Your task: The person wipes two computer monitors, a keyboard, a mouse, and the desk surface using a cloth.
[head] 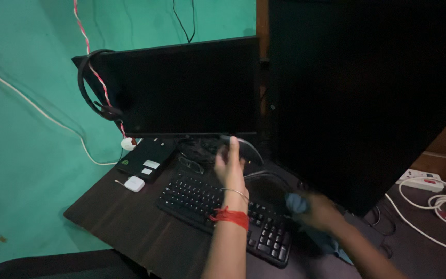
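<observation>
Head view shows a big dark monitor (367, 98) at right and a smaller monitor (181, 88) behind a black keyboard (202, 199) on the dark desk (145, 237). The left hand (229, 168) reaches forward over the keyboard, arm extended, fingers curled around a dark cable (251, 147) under the smaller screen. The right hand (318, 212), blurred, seems to be clutching a blue cloth (296, 202) beside the keyboard's right end.

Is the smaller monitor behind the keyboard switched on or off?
Off, it seems: the smaller monitor shows a uniformly black screen with no glow or image. Standby cannot be ruled out.
</observation>
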